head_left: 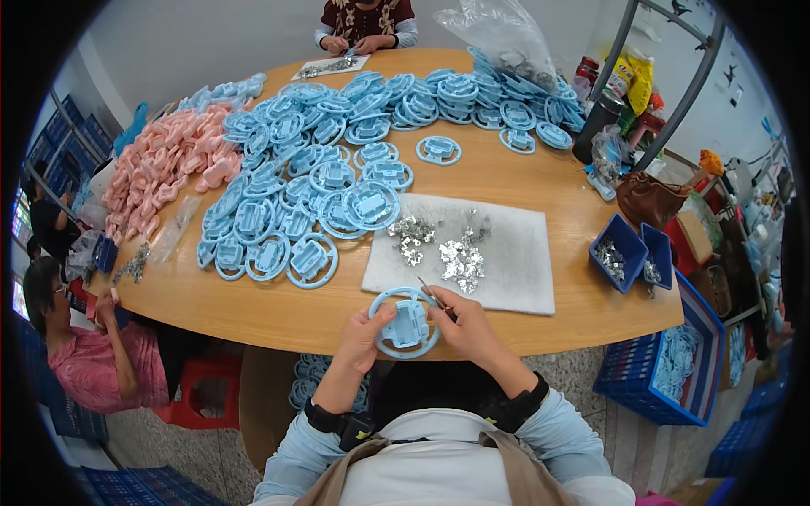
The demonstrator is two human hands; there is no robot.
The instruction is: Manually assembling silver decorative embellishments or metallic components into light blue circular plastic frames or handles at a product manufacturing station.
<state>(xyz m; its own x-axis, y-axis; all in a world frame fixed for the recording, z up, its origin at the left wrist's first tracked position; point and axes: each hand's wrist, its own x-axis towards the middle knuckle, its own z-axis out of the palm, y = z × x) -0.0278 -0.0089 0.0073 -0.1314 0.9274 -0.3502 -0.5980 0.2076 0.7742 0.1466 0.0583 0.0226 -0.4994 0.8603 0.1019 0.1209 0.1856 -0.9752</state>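
Note:
Just over the near table edge, a light-blue plastic toy steering wheel (407, 325) shows its boxy hollow centre. My left hand (363, 337) is closed on its left rim, the thumb on top. Between the fingers of my right hand (468, 327) is a pair of thin, dark tweezers (432, 293), pointing up and left; this hand also sits against the wheel's right rim. Beyond the hands lies a white foam-like mat (515, 257) with small silvery metal pieces (461, 263) heaped on it. A large pile of similar blue wheels (333, 175) spreads from the mat's left side to the back.
Pink plastic parts (173, 160) are heaped at the left. Two dark-blue bins (620, 253) with metal pieces stand on the right edge, above a blue crate (654, 371) on the floor. One co-worker (367, 29) sits across, another (97, 346) at left.

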